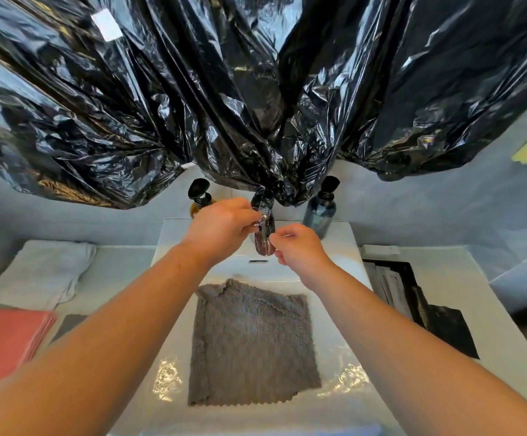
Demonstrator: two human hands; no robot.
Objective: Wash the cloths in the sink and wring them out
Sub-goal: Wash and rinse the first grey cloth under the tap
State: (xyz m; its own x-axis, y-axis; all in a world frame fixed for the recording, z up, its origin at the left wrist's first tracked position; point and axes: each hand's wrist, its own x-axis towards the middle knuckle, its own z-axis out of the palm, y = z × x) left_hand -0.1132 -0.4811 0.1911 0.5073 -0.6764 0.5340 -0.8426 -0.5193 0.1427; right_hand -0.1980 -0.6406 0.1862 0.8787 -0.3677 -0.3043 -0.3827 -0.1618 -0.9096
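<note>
Curling round the top of the faucet, the left hand's fingers close on its lever end, which is wrapped in black plastic. The right hand comes in from the other side. Its fingers are bent, with thumb and forefinger pinching at the faucet's right flank; which part they pinch is too small to tell. The two hands nearly meet over the spout, leaving only a thin gap.

Below them, the grey cloth lies spread flat in the middle of the white sink. Its far edge is slightly folded and its zigzag near edge is well short of the front rim. Bare basin shows on both sides of the cloth, with wet glints near its near corners. Both forearms cross the basin's side edges.

Behind the faucet, an amber bottle and a blue-grey bottle stand at the sink's back corners. Crumpled black plastic sheeting hangs low over them, touching the faucet top.

On the surface to the left are a folded white towel and, nearer, a stack of pink cloths. A dark tray lies close along the sink's right edge.
</note>
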